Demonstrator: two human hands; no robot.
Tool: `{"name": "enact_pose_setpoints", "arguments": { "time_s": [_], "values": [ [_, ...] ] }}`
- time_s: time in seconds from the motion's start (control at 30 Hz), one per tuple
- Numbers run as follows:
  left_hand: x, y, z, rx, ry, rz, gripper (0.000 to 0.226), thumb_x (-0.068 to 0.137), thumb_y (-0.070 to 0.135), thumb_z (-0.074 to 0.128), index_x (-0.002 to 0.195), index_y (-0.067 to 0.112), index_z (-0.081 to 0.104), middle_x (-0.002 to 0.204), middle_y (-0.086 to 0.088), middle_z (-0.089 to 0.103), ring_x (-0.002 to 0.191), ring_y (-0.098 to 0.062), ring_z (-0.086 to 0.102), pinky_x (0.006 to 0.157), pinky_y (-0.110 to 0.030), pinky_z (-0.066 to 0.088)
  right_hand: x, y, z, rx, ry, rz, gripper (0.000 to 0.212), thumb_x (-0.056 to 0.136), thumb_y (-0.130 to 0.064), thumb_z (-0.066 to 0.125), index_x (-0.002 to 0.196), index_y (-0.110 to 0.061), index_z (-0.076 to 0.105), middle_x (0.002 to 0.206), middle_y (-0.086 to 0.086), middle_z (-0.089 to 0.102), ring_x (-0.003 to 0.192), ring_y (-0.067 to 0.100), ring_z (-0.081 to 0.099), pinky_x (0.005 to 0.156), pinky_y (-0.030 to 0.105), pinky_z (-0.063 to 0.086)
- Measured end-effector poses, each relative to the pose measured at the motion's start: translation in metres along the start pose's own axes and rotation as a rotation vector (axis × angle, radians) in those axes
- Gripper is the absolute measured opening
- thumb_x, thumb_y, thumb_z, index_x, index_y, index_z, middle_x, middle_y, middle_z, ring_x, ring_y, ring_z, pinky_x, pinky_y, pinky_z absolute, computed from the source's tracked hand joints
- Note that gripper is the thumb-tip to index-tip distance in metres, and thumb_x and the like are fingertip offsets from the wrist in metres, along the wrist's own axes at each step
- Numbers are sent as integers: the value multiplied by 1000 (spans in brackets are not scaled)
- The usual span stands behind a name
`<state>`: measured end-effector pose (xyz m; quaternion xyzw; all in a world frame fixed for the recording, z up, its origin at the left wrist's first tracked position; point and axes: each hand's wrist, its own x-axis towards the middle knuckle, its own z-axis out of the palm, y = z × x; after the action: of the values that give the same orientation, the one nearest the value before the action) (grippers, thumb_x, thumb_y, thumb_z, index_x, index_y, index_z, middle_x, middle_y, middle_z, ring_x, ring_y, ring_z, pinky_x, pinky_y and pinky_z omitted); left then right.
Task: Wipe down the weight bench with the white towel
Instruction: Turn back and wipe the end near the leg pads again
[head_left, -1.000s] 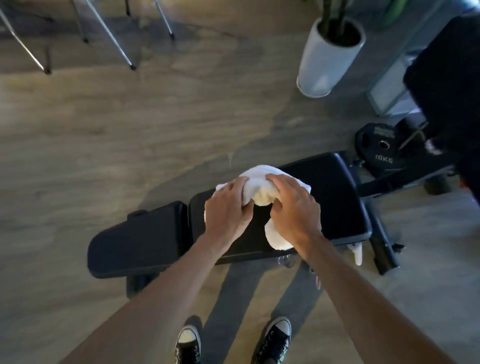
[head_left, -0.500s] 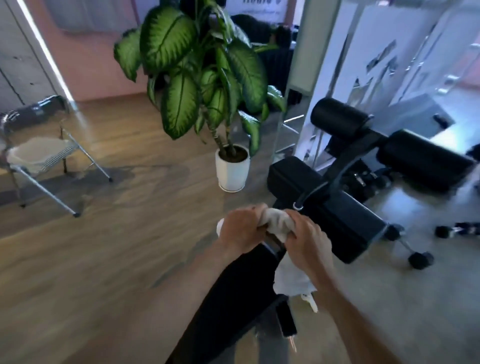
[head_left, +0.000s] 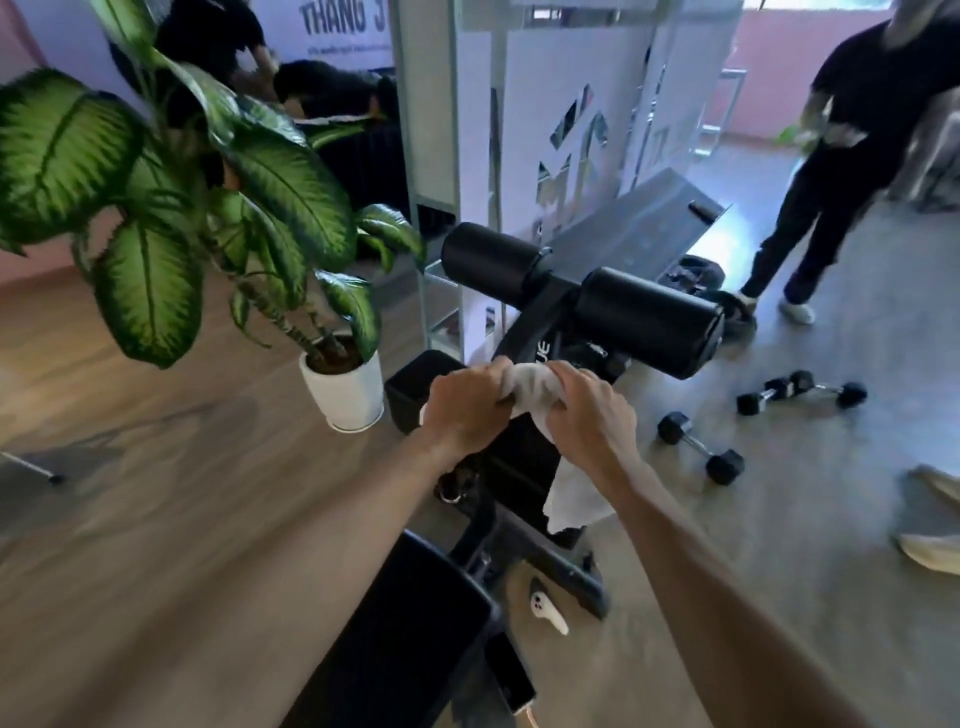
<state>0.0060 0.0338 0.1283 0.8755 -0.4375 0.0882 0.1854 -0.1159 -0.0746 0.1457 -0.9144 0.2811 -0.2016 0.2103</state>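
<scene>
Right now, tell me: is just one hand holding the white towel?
No. Both the left hand and the right hand grip the bunched white towel above the bench.

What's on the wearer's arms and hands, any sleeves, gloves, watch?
Nothing visible. The left hand and right hand are bare, no gloves, and no rings can be made out. Both forearms are bare to the frame edge: no sleeves, watch or bands.

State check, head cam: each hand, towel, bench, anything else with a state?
left hand: closed on the white towel
right hand: closed on the white towel
white towel: bunched between both hands, one end hanging below the right hand
weight bench: upright, pads bare
dumbbells: lying on the floor
potted plant: upright beside the bench
</scene>
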Motion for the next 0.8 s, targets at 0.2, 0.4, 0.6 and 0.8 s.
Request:
{"name": "enact_pose_setpoints", "arguments": {
  "time_s": [0.2, 0.4, 0.6, 0.8],
  "values": [
    [74, 22, 25, -75, 160, 138, 37, 98, 26, 57, 134, 22, 57, 121, -4, 73, 107, -30, 70, 83, -43, 57, 51, 40, -11, -80, 236, -74, 51, 84, -9, 58, 133, -25, 59, 119, 4, 70, 91, 33, 68, 78, 48, 51],
    [77, -6, 103, 273, -127, 323, 79, 96, 13, 49, 164, 20, 8, 171, -17, 18, 159, -34, 13, 130, -48, 11, 31, 86, 46, -181, 99, -34, 71, 82, -1, 53, 146, -29, 43, 139, -2, 57, 117, 33, 58, 98, 53, 47],
    [1, -44, 182, 343, -245, 518, 81, 92, 9, 35, 162, 9, -5, 169, -23, 14, 158, -36, 14, 128, -50, 21, -25, 126, 132, -205, -280, 60, 86, 84, 2, 54, 158, -35, 30, 169, 4, 26, 153, 42, 23, 125, 57, 14],
    [7, -57, 197, -8, -557, 377, 82, 92, 24, 37, 164, 18, -2, 174, -10, -3, 161, -25, -6, 130, -41, 18, -33, 109, 136, -208, -288, 150, 79, 90, -11, 55, 158, -39, 25, 172, 0, 10, 155, 45, 9, 126, 58, 8]
  ]
}}
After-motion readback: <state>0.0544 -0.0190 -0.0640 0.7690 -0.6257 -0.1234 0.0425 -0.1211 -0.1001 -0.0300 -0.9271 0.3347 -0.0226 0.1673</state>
